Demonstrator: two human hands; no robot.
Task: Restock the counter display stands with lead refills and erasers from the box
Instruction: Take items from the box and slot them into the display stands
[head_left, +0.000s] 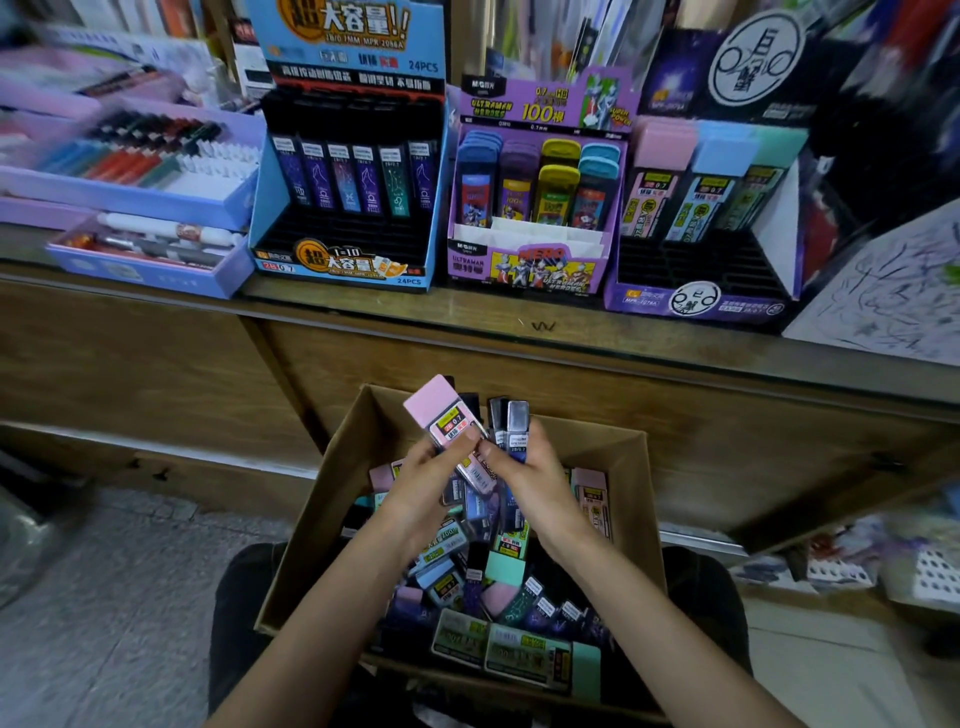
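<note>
Left hand (434, 470) and right hand (527, 470) are gripping refills (511, 422).
Pink refill (440, 413) is leaning left; its stand (649, 300) is sitting ahead-right on the counter (363, 306).

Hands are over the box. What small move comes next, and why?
Probably lift the pink case in the left hand to the right stand, whose pink column matches it and whose front slots are bare; the right hand holds dark cases.

hands (430, 474) gripping lead refills (448, 422), box (332, 499) below
</note>
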